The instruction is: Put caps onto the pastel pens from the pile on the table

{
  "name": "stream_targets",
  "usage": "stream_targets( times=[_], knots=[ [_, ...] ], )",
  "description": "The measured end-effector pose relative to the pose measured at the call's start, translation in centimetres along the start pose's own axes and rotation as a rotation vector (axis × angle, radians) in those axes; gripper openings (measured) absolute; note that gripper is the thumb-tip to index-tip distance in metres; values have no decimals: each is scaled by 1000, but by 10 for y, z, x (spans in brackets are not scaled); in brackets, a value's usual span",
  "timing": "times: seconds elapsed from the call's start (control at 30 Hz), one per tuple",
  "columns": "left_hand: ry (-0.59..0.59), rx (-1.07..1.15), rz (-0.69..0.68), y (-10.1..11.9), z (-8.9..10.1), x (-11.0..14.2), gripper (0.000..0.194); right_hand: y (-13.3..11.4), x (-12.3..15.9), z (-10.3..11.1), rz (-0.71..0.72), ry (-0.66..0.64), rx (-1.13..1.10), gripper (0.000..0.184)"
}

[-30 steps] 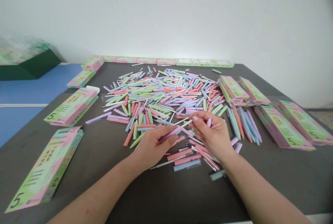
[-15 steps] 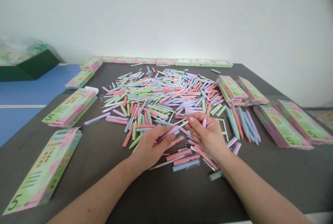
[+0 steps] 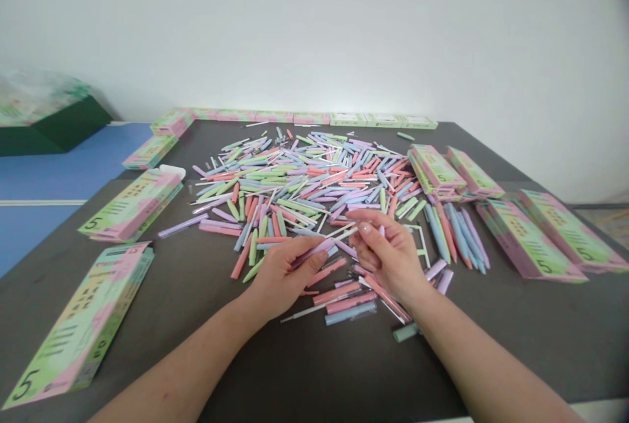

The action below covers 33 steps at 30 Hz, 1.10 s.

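Purple pen barrel [image 3: 314, 251], lying slantwise between the thumb and fingers of the left hand, sits low in the middle of the view, above the dark tabletop [image 3: 295, 377]. At the far left, a dark green bin [image 3: 73, 123] with clear plastic [image 3: 44, 90] heaped in it stands on a blue surface [image 3: 105, 153]. Next comes a line of pastel boxes [image 3: 130, 203] along the table's left side, the nearest marked with a large 5; one farther back has its white end flap raised. More boxes [image 3: 310, 118] run along the back edge by the wall. A broad heap of pen parts [image 3: 289, 177] in green, blue, coral and purple, mixed with white sticks, fills the middle. The left hand [image 3: 282, 275] closes narrowly on the barrel. Just to its right, the right hand [image 3: 390, 256] pinches a thin white refill [image 3: 346, 234], which points at the barrel; whether its end is inside, I cannot tell. A small purple piece [image 3: 382, 231] shows among the right hand's curled fingers. Below the hands lie coral and blue caps [image 3: 350, 313]. Farther right, several pens [image 3: 457, 233] lie side by side, near stacked boxes [image 3: 538, 239].
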<state>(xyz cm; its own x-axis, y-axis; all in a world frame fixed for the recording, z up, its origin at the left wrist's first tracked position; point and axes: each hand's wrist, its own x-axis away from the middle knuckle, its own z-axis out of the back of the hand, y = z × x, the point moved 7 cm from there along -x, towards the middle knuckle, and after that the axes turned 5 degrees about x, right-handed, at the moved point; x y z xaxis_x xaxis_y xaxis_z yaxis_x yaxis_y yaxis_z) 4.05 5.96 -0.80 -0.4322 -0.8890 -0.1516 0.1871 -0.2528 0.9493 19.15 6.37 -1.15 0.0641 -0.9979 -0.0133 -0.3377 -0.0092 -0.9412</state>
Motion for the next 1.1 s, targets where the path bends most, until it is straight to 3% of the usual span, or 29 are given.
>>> stream_targets(
  times=[0.3,0.57,1.1],
  knots=[
    [-21,-11,21,-5,0,1,29,-21,-8,26,60,139,-189,18],
    [1,-42,-20,-3,1,3,29,-42,-10,24,176,109,-228,25],
    [6,-22,-60,0,1,2,26,-42,-11,29,218,168,-329,27]
  ],
)
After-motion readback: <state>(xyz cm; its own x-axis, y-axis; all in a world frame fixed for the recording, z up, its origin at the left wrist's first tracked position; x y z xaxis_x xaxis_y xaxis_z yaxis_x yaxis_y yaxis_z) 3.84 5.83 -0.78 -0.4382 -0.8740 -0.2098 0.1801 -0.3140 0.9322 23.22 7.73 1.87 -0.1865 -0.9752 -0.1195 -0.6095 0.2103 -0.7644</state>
